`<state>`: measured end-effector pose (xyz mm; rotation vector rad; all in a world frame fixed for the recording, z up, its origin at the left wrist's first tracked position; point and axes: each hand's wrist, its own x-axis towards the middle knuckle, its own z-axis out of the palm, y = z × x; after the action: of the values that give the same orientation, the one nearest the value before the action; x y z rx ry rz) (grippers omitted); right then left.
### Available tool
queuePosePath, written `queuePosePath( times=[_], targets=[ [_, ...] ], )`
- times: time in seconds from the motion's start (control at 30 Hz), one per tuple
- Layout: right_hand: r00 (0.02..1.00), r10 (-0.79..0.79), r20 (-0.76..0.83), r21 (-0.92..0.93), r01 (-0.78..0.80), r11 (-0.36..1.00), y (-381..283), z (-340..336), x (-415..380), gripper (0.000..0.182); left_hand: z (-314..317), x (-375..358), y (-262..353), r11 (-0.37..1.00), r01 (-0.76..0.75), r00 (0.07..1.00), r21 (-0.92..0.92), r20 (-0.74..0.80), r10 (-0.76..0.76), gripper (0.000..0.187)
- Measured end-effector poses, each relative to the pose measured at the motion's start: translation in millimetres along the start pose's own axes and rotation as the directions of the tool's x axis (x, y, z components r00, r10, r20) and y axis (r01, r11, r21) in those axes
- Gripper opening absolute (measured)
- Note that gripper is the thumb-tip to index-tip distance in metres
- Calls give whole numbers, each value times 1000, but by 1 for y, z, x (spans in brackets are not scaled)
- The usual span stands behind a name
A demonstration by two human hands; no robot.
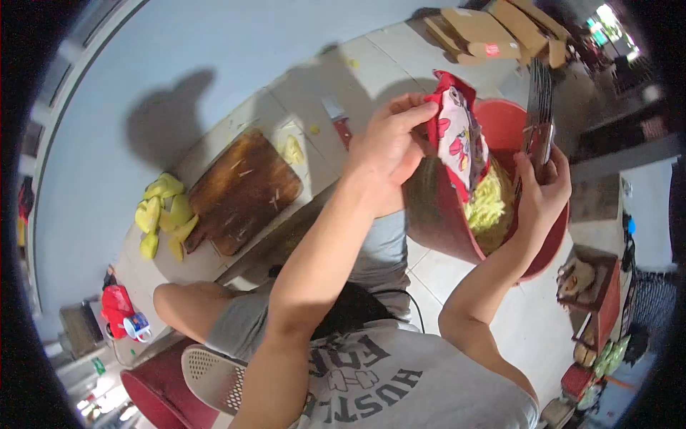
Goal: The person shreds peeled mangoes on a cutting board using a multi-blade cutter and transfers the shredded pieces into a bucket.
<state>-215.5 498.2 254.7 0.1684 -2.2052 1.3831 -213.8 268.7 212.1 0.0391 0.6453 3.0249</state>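
Note:
My left hand (393,139) grips the edge of a red and white printed packet (459,136), its thumb pressed along the packet's left side. The packet hangs over a large red tub (500,118) that holds pale yellow-green shreds (489,204). At the tub's right side, my right hand (547,186) is closed round a dark, long-toothed tool (541,100), which points upward. Part of the shreds is hidden behind the packet.
A brown cutting board (246,189) lies on the tiled ledge, beside yellow-green peels (164,207). Near it are a red-handled knife (342,131) and a pale piece (293,149). Cardboard boxes (482,32) stand behind; another red tub (161,390) is at the lower left.

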Motion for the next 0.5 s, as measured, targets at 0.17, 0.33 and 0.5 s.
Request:
queuePosePath(
  times=[0.17,0.33,0.5],
  targets=[
    [979,100,176,39,-109,993,-21,55,-26,43,-30,-71,104,957,-272,946,97,-155,285,3],
    [888,68,454,153,-153,976,-43,122,-74,35,-73,-144,184,873,-352,807,337,-364,465,8],
    [752,-117,649,175,2,984,-48,177,-117,34,-128,-185,212,808,-458,699,371,-411,585,4]
  ],
)
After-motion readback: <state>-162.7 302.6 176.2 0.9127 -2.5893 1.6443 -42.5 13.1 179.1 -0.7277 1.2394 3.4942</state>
